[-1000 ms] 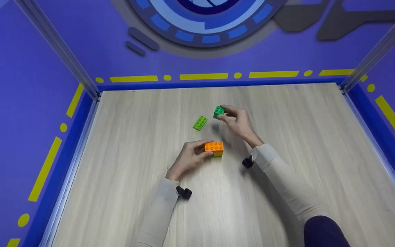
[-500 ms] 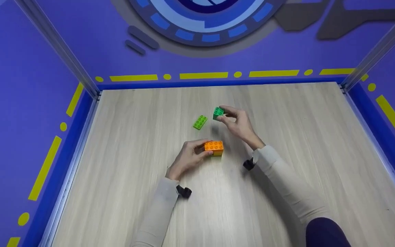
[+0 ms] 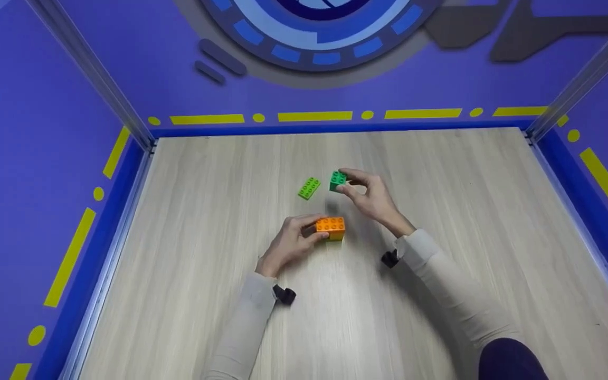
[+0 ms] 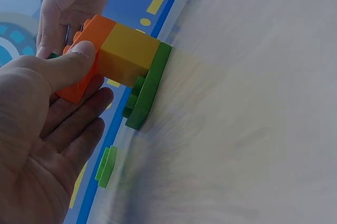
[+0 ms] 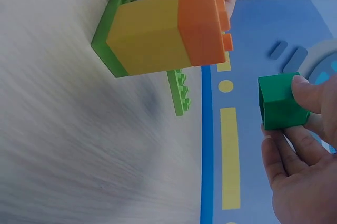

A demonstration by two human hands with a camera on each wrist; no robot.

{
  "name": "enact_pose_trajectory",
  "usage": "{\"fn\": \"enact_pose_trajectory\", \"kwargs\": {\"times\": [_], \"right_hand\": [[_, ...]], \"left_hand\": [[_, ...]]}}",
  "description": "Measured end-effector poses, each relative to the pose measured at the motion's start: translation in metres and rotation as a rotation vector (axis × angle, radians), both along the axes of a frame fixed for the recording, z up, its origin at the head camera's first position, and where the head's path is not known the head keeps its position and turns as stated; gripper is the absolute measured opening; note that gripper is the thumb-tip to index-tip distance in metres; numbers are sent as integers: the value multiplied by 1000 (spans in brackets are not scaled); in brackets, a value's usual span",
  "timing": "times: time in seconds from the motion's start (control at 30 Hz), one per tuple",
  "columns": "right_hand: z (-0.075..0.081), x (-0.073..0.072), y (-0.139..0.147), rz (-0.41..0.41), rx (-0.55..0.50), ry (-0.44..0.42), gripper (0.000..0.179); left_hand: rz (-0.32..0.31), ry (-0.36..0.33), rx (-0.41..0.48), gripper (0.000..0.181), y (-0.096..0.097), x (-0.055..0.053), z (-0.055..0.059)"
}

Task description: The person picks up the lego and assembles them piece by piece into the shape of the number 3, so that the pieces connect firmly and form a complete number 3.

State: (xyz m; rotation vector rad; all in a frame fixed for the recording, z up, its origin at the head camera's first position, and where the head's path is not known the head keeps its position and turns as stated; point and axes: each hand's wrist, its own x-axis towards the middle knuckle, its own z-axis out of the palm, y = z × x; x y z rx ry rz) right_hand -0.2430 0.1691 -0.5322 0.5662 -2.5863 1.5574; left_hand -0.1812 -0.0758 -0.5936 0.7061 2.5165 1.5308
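Observation:
My left hand [image 3: 291,243] grips an orange brick [image 3: 330,224] between thumb and fingers. That brick tops a stack: under it is a yellow brick [image 4: 126,52], and at the bottom a flat green plate brick [image 4: 150,89] that juts out past the yellow one with its studs showing. My right hand [image 3: 370,198] pinches a small dark green brick [image 3: 338,181], studs up, held in the air beyond the stack. Its hollow underside shows at the edge in the right wrist view. A loose light green plate brick [image 3: 309,188] lies on the table, left of the right hand.
The pale wooden table [image 3: 219,184] is bordered by blue printed walls [image 3: 314,95] at the back and both sides. Metal posts [image 3: 93,74] stand at the back corners. A small black wrist camera [image 3: 285,295] sticks out from the left sleeve.
My right hand, with the dark green brick, has come slightly nearer to the stack. The left hand and the stack stay in place, as does the loose light green plate brick.

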Motion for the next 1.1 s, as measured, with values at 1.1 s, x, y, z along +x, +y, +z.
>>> {"fn": "enact_pose_trajectory", "kwargs": {"times": [1.1], "right_hand": [[-5, 30, 5, 101, 20, 26, 43]], "left_hand": [[-14, 28, 6, 49, 1, 1, 0]]}}
